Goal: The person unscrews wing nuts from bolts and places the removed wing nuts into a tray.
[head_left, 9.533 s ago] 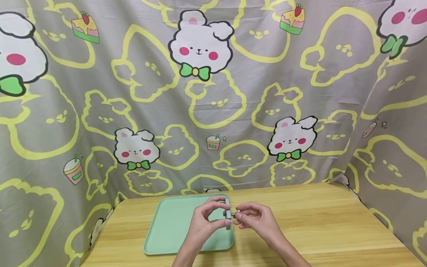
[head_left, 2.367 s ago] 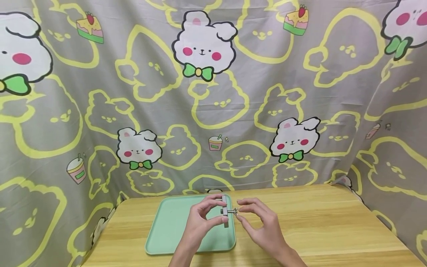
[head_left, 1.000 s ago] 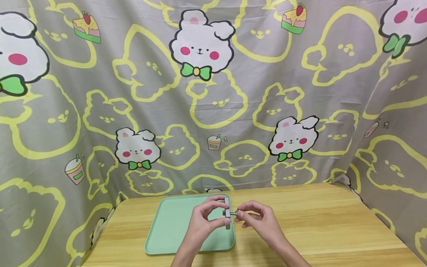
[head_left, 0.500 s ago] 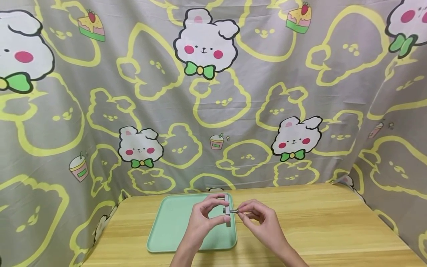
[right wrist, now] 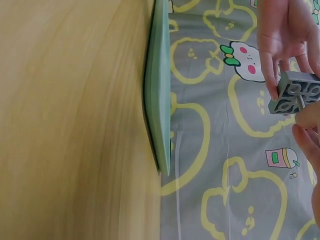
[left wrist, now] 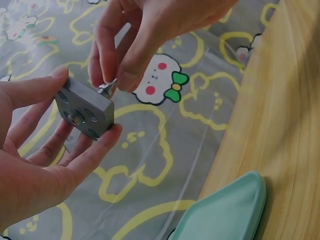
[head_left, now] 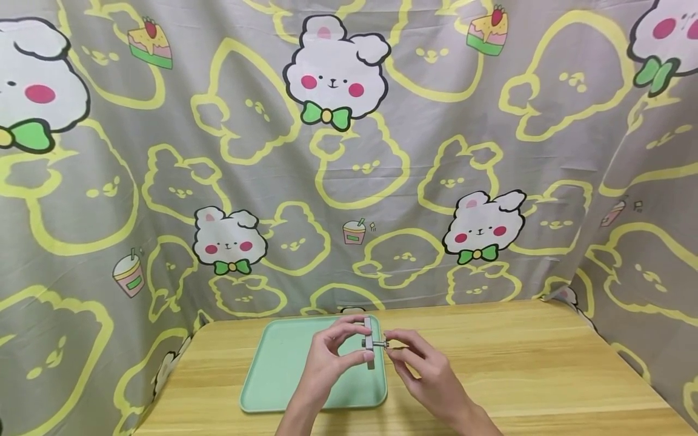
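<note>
My left hand (head_left: 327, 357) holds a grey square block (left wrist: 89, 97) by its edges, thumb on one side and fingers on the other, above the right part of the green tray (head_left: 289, 369). Through the block's centre runs a metal bolt (head_left: 380, 344), its head (left wrist: 76, 118) facing left. Around the bolt sit holes near the block's corners. At the bolt's right end, my right hand (head_left: 433, 372) pinches what looks like a small wing nut (left wrist: 106, 90) between thumb and fingers; the fingertips partly hide it. Ring-shaped recesses show on the block's other face in the right wrist view.
The tray lies flat on a wood-grain table (head_left: 491, 363), below the hands. A grey curtain (head_left: 371, 266) with cartoon bears hangs behind the table and along both sides.
Over the frames, the right fingers alternately pinch and loosen at the bolt's end. Since half a second ago they have shifted round the nut. The left hand keeps its hold on the block.
</note>
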A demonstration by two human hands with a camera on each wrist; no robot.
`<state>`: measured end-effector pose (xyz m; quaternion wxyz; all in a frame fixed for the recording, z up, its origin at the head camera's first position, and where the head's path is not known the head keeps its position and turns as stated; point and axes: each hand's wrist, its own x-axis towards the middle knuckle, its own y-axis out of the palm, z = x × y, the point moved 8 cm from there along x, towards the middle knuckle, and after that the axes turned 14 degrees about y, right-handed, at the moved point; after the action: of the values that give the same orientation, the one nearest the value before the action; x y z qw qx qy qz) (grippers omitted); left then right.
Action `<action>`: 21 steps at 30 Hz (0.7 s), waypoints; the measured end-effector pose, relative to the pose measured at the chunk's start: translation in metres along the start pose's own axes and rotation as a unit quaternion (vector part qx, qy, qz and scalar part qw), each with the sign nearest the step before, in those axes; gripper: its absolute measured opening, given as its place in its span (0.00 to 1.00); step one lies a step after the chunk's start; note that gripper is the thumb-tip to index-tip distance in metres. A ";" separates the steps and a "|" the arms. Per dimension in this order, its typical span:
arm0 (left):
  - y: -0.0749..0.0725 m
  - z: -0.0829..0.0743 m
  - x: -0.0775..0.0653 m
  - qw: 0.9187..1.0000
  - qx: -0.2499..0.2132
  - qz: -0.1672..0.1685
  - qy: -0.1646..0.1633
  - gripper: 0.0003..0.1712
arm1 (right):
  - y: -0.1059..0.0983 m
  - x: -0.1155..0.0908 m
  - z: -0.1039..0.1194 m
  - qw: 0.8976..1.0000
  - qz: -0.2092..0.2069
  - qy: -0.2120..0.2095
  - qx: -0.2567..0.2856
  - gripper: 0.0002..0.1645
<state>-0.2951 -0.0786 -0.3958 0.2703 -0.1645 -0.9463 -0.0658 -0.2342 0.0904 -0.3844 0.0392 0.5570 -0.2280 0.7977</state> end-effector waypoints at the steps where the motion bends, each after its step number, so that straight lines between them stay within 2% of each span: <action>1: 0.000 0.000 0.000 1.000 0.000 0.000 -0.002 0.19 | 0.000 0.000 0.001 1.000 0.001 -0.003 -0.010 0.11; 4: 0.001 0.001 -0.001 1.000 -0.001 -0.003 -0.005 0.19 | 0.001 -0.001 0.002 1.000 0.004 0.001 -0.027 0.11; 8: 0.000 0.001 -0.001 1.000 0.000 -0.006 -0.005 0.19 | 0.000 -0.001 -0.004 0.999 0.007 0.031 0.008 0.02; 11: -0.001 0.001 -0.001 1.000 0.005 -0.008 -0.005 0.18 | -0.002 0.001 -0.011 0.995 0.005 0.083 0.055 0.16; 13: -0.001 0.001 -0.001 1.000 0.009 -0.009 -0.006 0.18 | -0.003 0.002 -0.017 0.986 0.006 0.137 0.094 0.20; 15: -0.001 0.000 0.000 1.000 0.011 -0.010 -0.005 0.18 | -0.003 0.002 -0.025 0.968 0.012 0.211 0.135 0.19; 17: 0.000 0.000 0.000 1.000 0.013 -0.008 -0.003 0.18 | -0.003 0.000 -0.036 0.939 0.019 0.294 0.177 0.14; 19: 0.001 -0.001 0.000 1.000 0.015 -0.007 0.000 0.18 | -0.001 -0.004 -0.048 0.896 0.028 0.384 0.222 0.12; 21: 0.002 -0.002 0.000 1.000 0.019 -0.004 0.008 0.19 | 0.002 -0.010 -0.057 0.851 0.039 0.457 0.255 0.14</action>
<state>-0.2937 -0.0767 -0.3937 0.2804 -0.1548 -0.9460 -0.0502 -0.2809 0.1136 -0.4105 -0.0359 0.1108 0.0056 0.9932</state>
